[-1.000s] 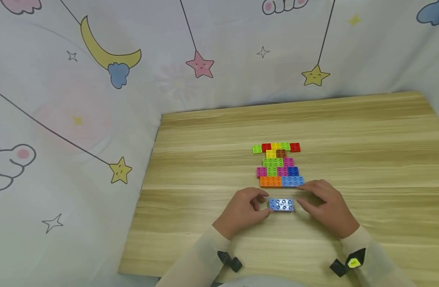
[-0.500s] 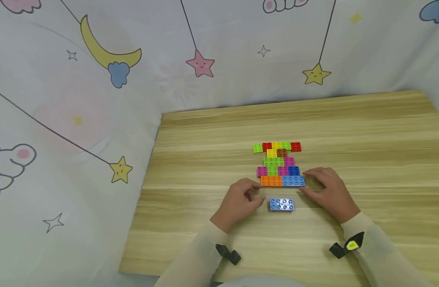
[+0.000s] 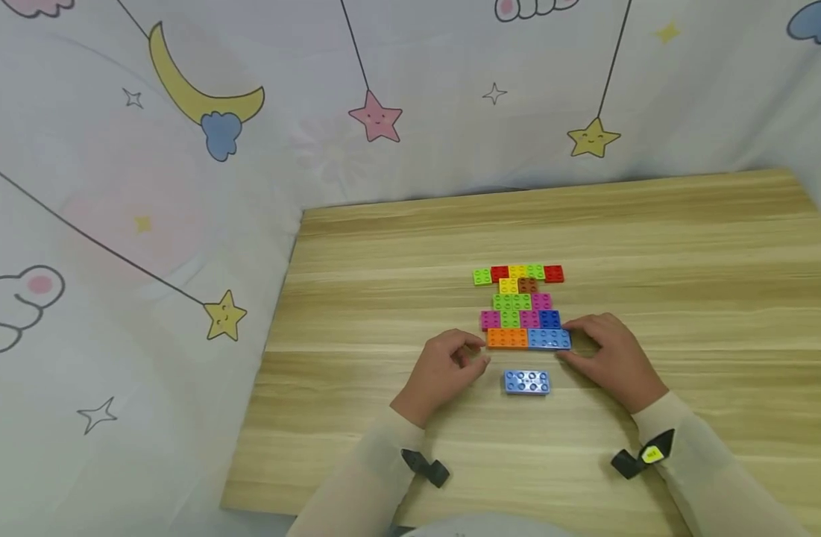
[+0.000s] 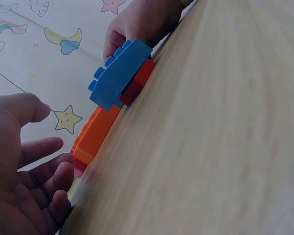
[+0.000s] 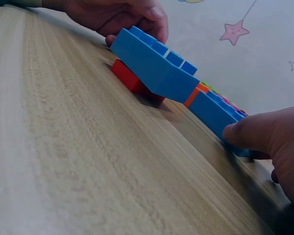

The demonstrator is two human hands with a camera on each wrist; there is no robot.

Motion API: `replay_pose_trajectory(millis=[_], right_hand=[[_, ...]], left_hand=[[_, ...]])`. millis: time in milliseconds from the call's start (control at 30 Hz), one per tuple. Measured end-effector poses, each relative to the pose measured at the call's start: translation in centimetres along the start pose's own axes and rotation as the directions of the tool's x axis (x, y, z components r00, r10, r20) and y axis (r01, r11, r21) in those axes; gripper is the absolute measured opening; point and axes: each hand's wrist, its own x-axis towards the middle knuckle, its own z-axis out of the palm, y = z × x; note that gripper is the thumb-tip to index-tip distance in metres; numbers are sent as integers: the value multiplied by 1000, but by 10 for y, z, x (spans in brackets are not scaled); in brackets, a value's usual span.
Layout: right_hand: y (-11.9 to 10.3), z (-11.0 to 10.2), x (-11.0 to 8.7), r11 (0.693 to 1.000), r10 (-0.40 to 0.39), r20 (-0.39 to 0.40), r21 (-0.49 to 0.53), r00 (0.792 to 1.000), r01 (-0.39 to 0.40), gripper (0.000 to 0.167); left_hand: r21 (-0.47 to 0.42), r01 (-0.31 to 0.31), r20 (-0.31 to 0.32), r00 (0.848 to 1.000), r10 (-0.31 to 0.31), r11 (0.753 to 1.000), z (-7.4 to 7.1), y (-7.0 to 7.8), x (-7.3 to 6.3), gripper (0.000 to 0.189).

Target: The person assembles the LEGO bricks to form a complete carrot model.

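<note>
Rows of coloured toy building bricks lie together on the table, widest at the front, where an orange brick meets a light-blue brick. My right hand pinches the light-blue brick's right end; its thumb presses the front face, the index finger goes behind. At the orange brick's left end rests my left hand, fingers loosely curled, holding nothing; contact with the brick is unclear. A separate blue brick stands in front of the rows, between both hands. The wrist views show a red brick beneath it.
Behind the front row lie pink, green, dark-blue, yellow and brown bricks. A red brick ends the farthest row at right. The wooden table meets a patterned cloth along its back and left edges.
Both hands have moved from beside the separate blue brick to the ends of the front row. My right thumb and index finger have come onto the light-blue brick. The bricks look unmoved.
</note>
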Motion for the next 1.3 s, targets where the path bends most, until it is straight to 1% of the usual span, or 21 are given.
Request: replay_pose_trajectory(millis=[233,400,500,600,767,900,1000,1133,1200,1300], right_hand=[[-3,-3,-2,999,36,19,23,999,-37,38],[-7,-10,-5,990,99,28,98,995,-102,36],[-9,-14,-9,984,101,25,143,995,-103,33],[-12,-16,-15,985,70,13,156,997,-71,31],[-16,-14,-26,990,8,1,141,1000,-8,32],[-17,-15,-34,987,-51,-16,152,999,53,38],[-16,-15,-37,977,-119,-28,177,993,122,43],[-18,-16,-39,954,-210,-35,211,977,212,43],[-19,-17,-39,945,-238,-39,220,971,241,42],[-20,-17,-39,938,-260,-41,226,965,263,41]], left_hand=[[6,13,3,1000,-13,1000,1,0,0,23],[4,12,1,1000,-12,1000,1,0,-1,22],[-5,12,4,1000,-12,1000,1,0,-1,21],[-13,9,10,1000,-9,1000,0,1,0,21],[-22,8,30,1000,-8,1000,0,1,-1,24],[-15,15,42,999,-15,1000,0,3,-3,25],[-1,22,44,999,-22,1000,0,4,-4,25],[10,21,48,999,-22,1000,0,6,-4,25],[15,21,53,998,-21,1000,1,6,-4,24],[24,21,62,998,-23,999,1,5,-4,24]])
